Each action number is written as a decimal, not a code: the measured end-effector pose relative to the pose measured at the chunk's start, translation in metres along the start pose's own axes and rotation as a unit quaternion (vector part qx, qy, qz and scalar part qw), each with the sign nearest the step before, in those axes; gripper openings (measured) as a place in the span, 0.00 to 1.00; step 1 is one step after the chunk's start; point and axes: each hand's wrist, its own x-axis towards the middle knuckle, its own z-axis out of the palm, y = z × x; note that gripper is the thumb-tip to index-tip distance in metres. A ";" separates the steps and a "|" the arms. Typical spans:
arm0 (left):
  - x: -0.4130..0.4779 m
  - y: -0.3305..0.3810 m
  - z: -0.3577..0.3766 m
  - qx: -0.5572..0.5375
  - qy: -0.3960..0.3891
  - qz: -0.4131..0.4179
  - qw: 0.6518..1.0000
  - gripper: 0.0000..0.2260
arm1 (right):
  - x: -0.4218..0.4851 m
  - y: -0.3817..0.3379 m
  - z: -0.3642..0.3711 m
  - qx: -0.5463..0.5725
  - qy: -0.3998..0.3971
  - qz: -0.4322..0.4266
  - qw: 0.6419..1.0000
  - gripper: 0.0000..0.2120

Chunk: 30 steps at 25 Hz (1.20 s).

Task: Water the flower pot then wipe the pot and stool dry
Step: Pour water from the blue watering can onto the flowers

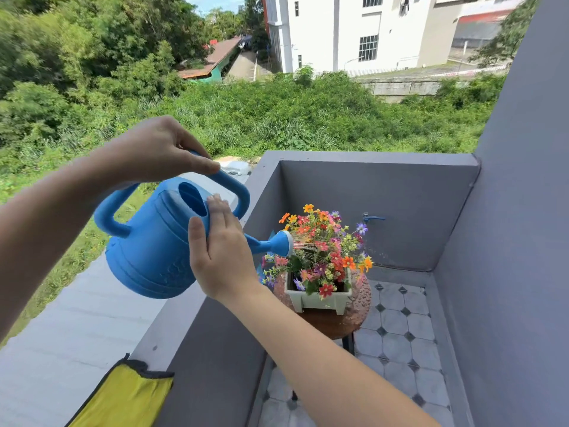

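**Blue can tilted over potted flowers, water running**

Yellow cloth [123, 399] with dark edging lies at the lower left on the top of the grey parapet wall [172, 328], untouched by either hand.

Left hand [160, 149] is closed over the top handle of the blue plastic watering can [151, 248], fingers wrapped around the bar and thumb lying along it. The can is held in the air above the parapet, tipped spout-down to the right. Its body is ribbed, with an open oval fill hole on top and a second looped handle at the rear.

Right hand [221, 251] lies flat and open against the front of the can body beside the fill hole, fingers extended and steadying it, not curled round anything.

The spout ends in a round sprinkler rose [284, 243], from which fine streams of water fall onto the flowers [323, 248]. These are a dense bunch of small orange, red, pink and purple blooms with green leaves.

The flower pot [320, 298] is pale green, rectangular and footed. It stands on a round brown stool [357, 306] whose top shows water droplets. The stool stands on the tiled floor [400, 328] in the balcony corner.

A blue-handled tap [372, 217] is fixed to the wall behind.
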 end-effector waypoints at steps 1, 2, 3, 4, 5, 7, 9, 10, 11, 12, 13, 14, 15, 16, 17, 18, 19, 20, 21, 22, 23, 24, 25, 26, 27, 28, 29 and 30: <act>-0.001 -0.001 -0.001 0.008 0.005 -0.001 1.000 0.08 | 0.001 -0.001 0.002 0.003 -0.005 -0.001 1.000 0.30; -0.001 -0.003 -0.002 0.017 0.008 -0.001 1.000 0.09 | 0.002 -0.001 0.003 0.006 -0.010 0.000 1.000 0.30; -0.001 -0.004 -0.001 0.024 0.009 -0.001 1.000 0.09 | 0.001 -0.001 0.005 0.009 -0.017 0.002 1.000 0.29; -0.002 -0.006 0.000 0.029 0.007 -0.004 1.000 0.10 | 0.000 -0.001 0.007 0.012 -0.025 0.006 1.000 0.29; -0.002 -0.008 0.002 0.034 0.001 -0.008 0.999 0.10 | -0.003 0.001 0.008 0.015 -0.033 0.009 0.999 0.28; -0.004 -0.008 0.008 0.038 -0.011 -0.017 0.999 0.10 | -0.010 0.004 0.010 0.018 -0.045 0.016 0.999 0.28; -0.006 -0.006 0.013 0.037 -0.022 -0.019 0.999 0.08 | -0.019 0.006 0.009 0.020 -0.047 0.026 0.998 0.28; -0.007 -0.004 0.016 0.034 -0.026 -0.018 0.999 0.08 | -0.022 0.007 0.006 0.019 -0.043 0.031 0.998 0.28; -0.007 -0.001 0.018 0.027 -0.030 -0.017 0.999 0.07 | -0.024 0.008 0.004 0.017 -0.035 0.034 0.999 0.28; -0.007 0.002 0.019 0.017 -0.035 -0.015 0.999 0.07 | -0.026 0.009 -0.001 0.012 -0.024 0.034 0.999 0.29; -0.005 0.005 0.020 0.005 -0.040 -0.012 0.999 0.07 | -0.025 0.010 -0.006 0.004 -0.014 0.032 0.999 0.29; -0.003 0.008 0.020 -0.011 -0.042 -0.007 0.999 0.07 | -0.023 0.011 -0.012 -0.005 -0.006 0.028 1.000 0.29; 0.001 0.010 0.021 -0.026 -0.039 -0.002 0.999 0.08 | -0.020 0.012 -0.017 -0.012 -0.001 0.024 1.000 0.29; 0.004 0.012 0.021 -0.037 -0.032 0.002 0.999 0.08 | -0.016 0.013 -0.023 -0.018 0.002 0.019 1.000 0.29; 0.006 0.012 0.020 -0.048 -0.023 0.005 0.999 0.08 | -0.012 0.013 -0.027 -0.020 0.003 0.013 1.000 0.29; 0.008 0.013 0.018 -0.055 -0.012 0.007 0.998 0.09 | -0.007 0.012 -0.030 -0.019 0.004 0.007 1.000 0.29; 0.010 0.013 0.015 -0.060 -0.001 0.007 0.998 0.09 | -0.002 0.012 -0.032 -0.014 0.002 0.002 1.000 0.29; 0.012 0.014 0.014 -0.059 0.012 0.008 0.998 0.09 | 0.003 0.012 -0.034 -0.008 -0.001 -0.005 1.000 0.28; 0.013 0.015 0.012 -0.054 0.025 0.006 0.998 0.09 | 0.008 0.012 -0.036 -0.004 -0.007 -0.012 1.000 0.28; 0.014 0.013 0.010 -0.046 0.036 0.001 0.998 0.09 | 0.012 0.012 -0.035 -0.001 -0.018 -0.017 1.000 0.28; 0.014 0.010 0.008 -0.036 0.043 -0.004 0.998 0.09 | 0.015 0.011 -0.034 0.001 -0.032 -0.020 0.999 0.27; 0.013 0.007 0.007 -0.026 0.042 -0.008 0.999 0.09 | 0.016 0.011 -0.033 0.003 -0.048 -0.021 0.999 0.27; 0.013 0.003 0.008 -0.019 0.037 -0.013 0.999 0.10 | 0.016 0.011 -0.031 0.006 -0.064 -0.021 0.998 0.26; 0.011 0.001 0.008 -0.012 0.032 -0.020 0.999 0.10 | 0.015 0.012 -0.030 0.008 -0.076 -0.018 0.997 0.25; 0.011 -0.003 0.009 -0.007 0.026 -0.027 0.999 0.10 | 0.013 0.013 -0.028 0.009 -0.085 -0.015 0.996 0.25; 0.009 -0.005 0.011 -0.004 0.019 -0.034 0.999 0.09 | 0.009 0.014 -0.026 0.009 -0.089 -0.011 0.996 0.25; 0.009 -0.008 0.014 -0.008 0.010 -0.037 0.999 0.09 | 0.006 0.016 -0.025 0.007 -0.090 -0.008 0.996 0.26; 0.009 -0.011 0.017 -0.018 0.001 -0.040 0.999 0.09 | 0.002 0.018 -0.023 0.004 -0.090 -0.006 0.996 0.26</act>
